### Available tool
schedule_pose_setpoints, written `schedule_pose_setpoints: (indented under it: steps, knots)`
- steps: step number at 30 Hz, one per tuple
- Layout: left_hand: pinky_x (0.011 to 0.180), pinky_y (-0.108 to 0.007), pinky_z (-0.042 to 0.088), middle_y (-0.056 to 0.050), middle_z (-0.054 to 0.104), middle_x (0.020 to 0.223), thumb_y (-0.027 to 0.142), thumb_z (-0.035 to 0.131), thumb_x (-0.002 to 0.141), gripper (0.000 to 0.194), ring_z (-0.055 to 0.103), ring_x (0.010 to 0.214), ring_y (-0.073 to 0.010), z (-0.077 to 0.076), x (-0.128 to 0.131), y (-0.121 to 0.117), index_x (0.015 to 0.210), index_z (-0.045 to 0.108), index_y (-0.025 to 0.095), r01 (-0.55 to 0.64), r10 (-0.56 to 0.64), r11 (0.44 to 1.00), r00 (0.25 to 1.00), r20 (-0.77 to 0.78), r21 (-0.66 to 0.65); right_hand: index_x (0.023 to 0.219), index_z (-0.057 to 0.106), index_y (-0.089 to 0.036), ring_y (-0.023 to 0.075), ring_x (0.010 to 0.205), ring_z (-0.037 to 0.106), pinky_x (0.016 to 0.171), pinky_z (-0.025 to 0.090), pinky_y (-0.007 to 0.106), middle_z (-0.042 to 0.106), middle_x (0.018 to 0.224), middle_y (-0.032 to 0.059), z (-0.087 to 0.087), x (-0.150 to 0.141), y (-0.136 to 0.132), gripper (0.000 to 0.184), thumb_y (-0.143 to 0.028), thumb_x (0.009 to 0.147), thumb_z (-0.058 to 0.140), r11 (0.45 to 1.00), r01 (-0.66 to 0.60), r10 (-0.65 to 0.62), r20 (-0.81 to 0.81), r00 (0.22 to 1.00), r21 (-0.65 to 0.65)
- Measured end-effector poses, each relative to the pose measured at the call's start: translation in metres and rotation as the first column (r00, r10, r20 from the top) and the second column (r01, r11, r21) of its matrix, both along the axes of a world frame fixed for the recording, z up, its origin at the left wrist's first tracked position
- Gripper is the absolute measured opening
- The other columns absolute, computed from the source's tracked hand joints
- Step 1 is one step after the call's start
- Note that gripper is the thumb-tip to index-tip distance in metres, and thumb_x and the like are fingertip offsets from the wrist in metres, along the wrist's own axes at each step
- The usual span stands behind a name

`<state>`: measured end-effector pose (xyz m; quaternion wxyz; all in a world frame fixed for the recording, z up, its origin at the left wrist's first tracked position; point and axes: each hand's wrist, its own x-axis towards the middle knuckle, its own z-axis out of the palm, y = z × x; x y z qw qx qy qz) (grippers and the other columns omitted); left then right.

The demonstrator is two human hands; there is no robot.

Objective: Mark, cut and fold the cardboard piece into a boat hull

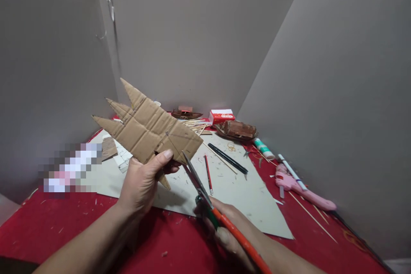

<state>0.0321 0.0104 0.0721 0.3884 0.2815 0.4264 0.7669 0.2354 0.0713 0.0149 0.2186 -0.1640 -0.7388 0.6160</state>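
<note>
My left hand [144, 180] grips a piece of brown cardboard [150, 126] by its lower edge, thumb on the near face. Pointed spikes stick out from the cardboard's left end, one more narrow point hangs below the hand, and pencil lines cross its surface. In my right hand [221, 222] is a pair of scissors [199, 186] with a red and a green handle. The blades are parted slightly and their tips reach the cardboard's lower right edge. My right fingers are partly hidden behind the handles.
A pale board [257, 205] lies on the red tabletop [73, 231], with a red pencil [208, 173] and black marker [227, 158]. Behind are wooden model boats [236, 130], thin sticks and a red box [221, 115]. A pink glue gun [302, 188] lies right. Grey panels [205, 38] surround the table.
</note>
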Motion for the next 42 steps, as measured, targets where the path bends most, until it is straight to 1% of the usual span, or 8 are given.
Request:
schedule_pose_setpoints:
  steps: [4,12,18,24,28,32,37,42]
  knots:
    - [0.06,-0.024,0.057,-0.003,0.075,0.08,0.028,0.084,0.067,0.027,0.067,0.064,-0.0143,-0.004,0.003,0.001,0.087,0.073,0.014,-0.006,0.005,1.0,1.0,-0.018,-0.017,0.096,0.062,-0.02,0.0183,0.069,0.043,0.069,0.044,0.03,0.055,0.078,0.0024,0.005,0.0,-0.001,0.048,-0.066,0.084,0.056,0.984,-0.037,0.024,0.076,0.997,0.175]
    - [0.062,-0.024,0.058,-0.004,0.075,0.083,0.028,0.083,0.071,0.023,0.069,0.069,-0.0144,-0.011,0.004,0.002,0.088,0.074,0.014,-0.002,0.002,1.0,1.0,-0.027,-0.011,0.09,0.051,-0.019,0.0142,0.065,0.035,0.06,0.038,0.026,0.047,0.074,-0.001,0.004,0.002,0.001,0.053,-0.071,0.091,0.039,0.959,-0.076,0.03,0.166,0.986,0.274]
    - [0.059,-0.022,0.058,-0.003,0.075,0.085,0.026,0.083,0.071,0.028,0.068,0.067,-0.0134,-0.012,0.006,0.002,0.096,0.074,0.015,-0.004,0.004,1.0,1.0,-0.017,0.005,0.089,0.047,-0.02,0.0141,0.065,0.033,0.061,0.034,0.027,0.045,0.074,-0.0018,0.004,0.003,0.002,0.054,-0.073,0.092,0.035,0.956,-0.101,0.05,0.187,0.981,0.274]
    - [0.057,-0.02,0.057,-0.002,0.074,0.075,0.026,0.083,0.071,0.024,0.066,0.06,-0.0114,-0.013,0.006,0.005,0.088,0.073,0.012,-0.007,0.007,1.0,1.0,-0.009,-0.002,0.089,0.044,-0.021,0.0141,0.066,0.029,0.061,0.032,0.027,0.042,0.076,-0.0026,0.0,0.002,0.002,0.051,-0.071,0.093,0.036,0.958,-0.116,0.079,0.144,0.986,0.264]
    - [0.058,-0.021,0.057,-0.002,0.075,0.08,0.027,0.082,0.071,0.027,0.067,0.064,-0.0119,-0.015,0.006,0.004,0.092,0.072,0.013,-0.012,0.012,1.0,1.0,-0.008,0.0,0.085,0.044,-0.02,0.0142,0.066,0.03,0.061,0.031,0.027,0.042,0.075,-0.0021,-0.007,0.001,0.004,0.05,-0.069,0.093,0.036,0.954,-0.088,0.042,0.165,0.985,0.286]
    - [0.058,-0.022,0.057,-0.002,0.074,0.078,0.026,0.083,0.071,0.026,0.066,0.062,-0.0114,-0.016,0.006,0.006,0.091,0.072,0.013,-0.012,0.012,1.0,1.0,-0.001,0.004,0.083,0.043,-0.02,0.0138,0.065,0.031,0.059,0.031,0.027,0.042,0.074,-0.0019,-0.011,0.001,0.005,0.049,-0.068,0.093,0.037,0.958,-0.066,0.023,0.155,0.988,0.28]
    - [0.06,-0.022,0.058,-0.003,0.075,0.081,0.027,0.083,0.071,0.027,0.067,0.064,-0.0122,-0.016,0.007,0.006,0.091,0.072,0.013,-0.007,0.007,1.0,1.0,-0.002,0.006,0.082,0.046,-0.02,0.0138,0.064,0.032,0.058,0.033,0.027,0.042,0.072,-0.0017,-0.008,0.0,0.004,0.05,-0.068,0.093,0.036,0.959,-0.051,0.002,0.171,0.985,0.28]
    - [0.058,-0.022,0.058,-0.002,0.073,0.077,0.027,0.083,0.071,0.025,0.066,0.063,-0.0118,-0.017,0.007,0.006,0.089,0.072,0.013,-0.007,0.007,1.0,1.0,-0.007,0.014,0.081,0.046,-0.02,0.0141,0.064,0.033,0.058,0.034,0.026,0.041,0.072,-0.0015,-0.006,0.0,0.003,0.049,-0.067,0.093,0.037,0.956,-0.045,0.002,0.147,0.989,0.289]
